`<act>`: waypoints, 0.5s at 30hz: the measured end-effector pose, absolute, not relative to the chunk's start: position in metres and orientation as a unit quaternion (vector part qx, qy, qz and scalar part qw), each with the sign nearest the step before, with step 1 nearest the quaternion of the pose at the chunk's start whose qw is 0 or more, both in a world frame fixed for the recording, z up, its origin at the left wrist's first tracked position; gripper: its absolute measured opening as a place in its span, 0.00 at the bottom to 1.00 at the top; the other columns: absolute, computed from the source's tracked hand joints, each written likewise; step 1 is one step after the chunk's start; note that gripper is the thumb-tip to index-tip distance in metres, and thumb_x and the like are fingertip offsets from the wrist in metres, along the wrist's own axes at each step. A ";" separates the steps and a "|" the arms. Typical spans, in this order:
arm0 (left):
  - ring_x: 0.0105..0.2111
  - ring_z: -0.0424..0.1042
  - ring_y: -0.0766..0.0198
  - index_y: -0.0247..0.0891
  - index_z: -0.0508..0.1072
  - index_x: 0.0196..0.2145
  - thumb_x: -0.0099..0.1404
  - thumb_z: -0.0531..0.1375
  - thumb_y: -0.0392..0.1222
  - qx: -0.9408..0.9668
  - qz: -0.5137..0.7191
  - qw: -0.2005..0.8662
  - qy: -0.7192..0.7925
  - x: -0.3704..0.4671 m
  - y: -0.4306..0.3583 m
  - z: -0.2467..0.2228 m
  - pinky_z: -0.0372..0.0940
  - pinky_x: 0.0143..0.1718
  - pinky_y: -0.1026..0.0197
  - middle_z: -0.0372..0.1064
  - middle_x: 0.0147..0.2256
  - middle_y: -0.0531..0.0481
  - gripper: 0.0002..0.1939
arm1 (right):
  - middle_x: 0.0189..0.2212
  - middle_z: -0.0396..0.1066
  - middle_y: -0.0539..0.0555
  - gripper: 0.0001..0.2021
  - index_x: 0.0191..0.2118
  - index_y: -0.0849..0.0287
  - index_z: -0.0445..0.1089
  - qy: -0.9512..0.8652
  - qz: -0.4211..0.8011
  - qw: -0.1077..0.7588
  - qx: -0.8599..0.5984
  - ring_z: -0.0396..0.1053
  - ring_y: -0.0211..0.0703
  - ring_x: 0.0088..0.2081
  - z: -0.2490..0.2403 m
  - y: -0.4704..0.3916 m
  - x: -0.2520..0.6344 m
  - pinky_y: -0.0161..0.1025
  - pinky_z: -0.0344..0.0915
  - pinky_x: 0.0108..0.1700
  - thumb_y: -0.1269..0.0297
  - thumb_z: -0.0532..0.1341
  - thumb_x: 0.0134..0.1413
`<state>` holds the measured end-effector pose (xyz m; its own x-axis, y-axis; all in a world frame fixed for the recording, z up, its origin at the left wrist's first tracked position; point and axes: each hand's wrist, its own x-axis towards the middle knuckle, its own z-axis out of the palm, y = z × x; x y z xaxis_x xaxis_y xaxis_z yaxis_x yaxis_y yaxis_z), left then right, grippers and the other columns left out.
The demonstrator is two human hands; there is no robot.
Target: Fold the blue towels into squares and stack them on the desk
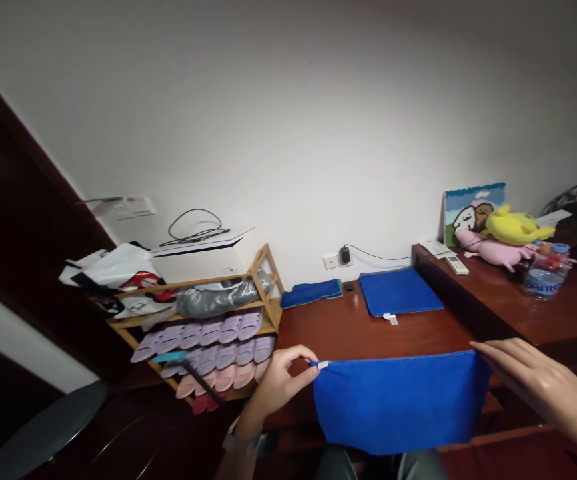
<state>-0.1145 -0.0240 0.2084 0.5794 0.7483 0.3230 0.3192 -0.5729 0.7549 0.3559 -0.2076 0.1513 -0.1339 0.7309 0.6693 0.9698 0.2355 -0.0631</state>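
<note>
A blue cloth (403,403) hangs stretched between my two hands, in front of the wooden desk and above my lap. My left hand (285,380) pinches its upper left corner, where a small white tag shows. At the upper right corner, my right hand (528,373) grips the edge with fingers pressed together; its thumb is hidden behind the cloth. Farther back on the desk (328,333) lies a flat folded blue cloth (401,291) with a white label at its front edge. Left of that, against the wall, rests a narrow folded blue cloth (313,292) with a green edge.
A wooden shoe rack (268,300) with rows of slippers (218,330) stands left, a white box (203,257) on top. On the raised surface at right are plush toys (513,227), a remote (457,265) and a plastic bottle (545,273). A dark round stool (48,427) is lower left.
</note>
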 end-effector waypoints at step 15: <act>0.23 0.73 0.63 0.39 0.75 0.33 0.57 0.66 0.48 0.769 0.392 0.357 0.358 0.097 0.257 0.210 0.67 0.30 0.61 0.73 0.24 0.55 0.10 | 0.43 0.81 0.61 0.14 0.45 0.59 0.77 -0.638 -0.146 0.364 -0.663 0.78 0.52 0.45 0.198 0.098 0.499 0.46 0.72 0.51 0.64 0.54 0.66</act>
